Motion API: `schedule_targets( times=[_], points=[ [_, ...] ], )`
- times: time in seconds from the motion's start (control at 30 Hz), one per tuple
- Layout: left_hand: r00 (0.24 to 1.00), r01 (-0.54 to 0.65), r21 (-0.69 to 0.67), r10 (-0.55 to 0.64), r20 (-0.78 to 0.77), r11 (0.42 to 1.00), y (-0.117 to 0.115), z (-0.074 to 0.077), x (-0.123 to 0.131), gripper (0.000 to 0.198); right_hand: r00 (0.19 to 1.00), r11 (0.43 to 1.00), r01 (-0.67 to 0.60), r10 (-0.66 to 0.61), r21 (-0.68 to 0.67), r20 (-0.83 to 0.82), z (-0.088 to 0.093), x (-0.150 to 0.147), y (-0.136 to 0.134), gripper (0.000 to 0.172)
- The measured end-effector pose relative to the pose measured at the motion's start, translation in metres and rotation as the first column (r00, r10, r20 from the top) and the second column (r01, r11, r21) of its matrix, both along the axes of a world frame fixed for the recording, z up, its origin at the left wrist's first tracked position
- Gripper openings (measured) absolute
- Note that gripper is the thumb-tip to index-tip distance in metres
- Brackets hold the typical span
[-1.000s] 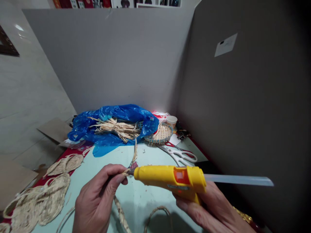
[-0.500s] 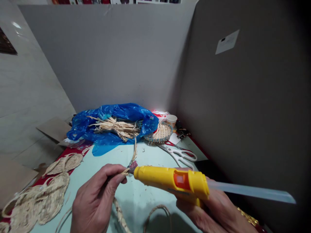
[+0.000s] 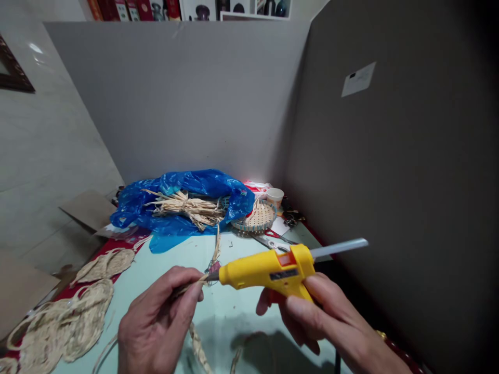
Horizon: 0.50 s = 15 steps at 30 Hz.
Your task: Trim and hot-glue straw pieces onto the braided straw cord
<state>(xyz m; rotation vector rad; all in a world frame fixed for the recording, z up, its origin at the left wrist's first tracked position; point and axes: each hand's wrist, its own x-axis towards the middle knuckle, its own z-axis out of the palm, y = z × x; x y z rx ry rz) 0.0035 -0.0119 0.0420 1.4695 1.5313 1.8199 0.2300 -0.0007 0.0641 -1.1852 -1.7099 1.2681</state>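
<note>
My right hand (image 3: 312,317) grips a yellow glue gun (image 3: 268,269) with a clear glue stick out of its back. The gun's nozzle touches the end of a braided straw strand (image 3: 195,283) that my left hand (image 3: 159,322) pinches between thumb and fingers. The braid hangs down below my left hand toward the pale green table top (image 3: 187,254). A thin straw strip rises from the pinched end.
A blue plastic bag (image 3: 175,202) with a bundle of dried straw lies at the back. Beside it sit a small woven basket (image 3: 259,215), scissors (image 3: 273,239) and a paper cup (image 3: 275,195). Woven straw pieces (image 3: 70,322) lie at the left. Grey partition boards stand behind and to the right.
My right hand has turned the glue gun so its rear and glue stick tilt up and away; the nozzle stays at the braid's end. My left hand has hardly moved.
</note>
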Motion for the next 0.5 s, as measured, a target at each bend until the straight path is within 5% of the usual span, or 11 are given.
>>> schedule_targets(
  times=[0.07, 0.2, 0.37, 0.5],
  points=[
    [0.998, -0.019, -0.029, 0.02, 0.059, 0.999, -0.001, 0.002, 0.002, 0.006, 0.968, 0.981, -0.15, 0.121, -0.12, -0.219, -0.006, -0.004, 0.008, 0.045],
    [0.989, -0.043, -0.082, 0.055, 0.141, 0.996, -0.002, 0.004, 0.005, 0.005, 0.825, 0.926, -0.356, 0.247, -0.128, -0.509, -0.022, -0.016, 0.024, 0.051],
    [0.98, 0.004, -0.065, 0.009, 0.198, 0.998, 0.002, 0.002, -0.001, 0.005, 0.779, 0.927, -0.361, 0.238, -0.105, -0.581, -0.031, -0.021, 0.031, 0.053],
    [0.971, 0.101, -0.083, -0.08, 0.227, 0.991, 0.009, -0.006, -0.014, 0.013, 0.757, 0.942, -0.284, 0.108, -0.176, -0.644, -0.035, -0.018, 0.035, 0.051]
  ],
)
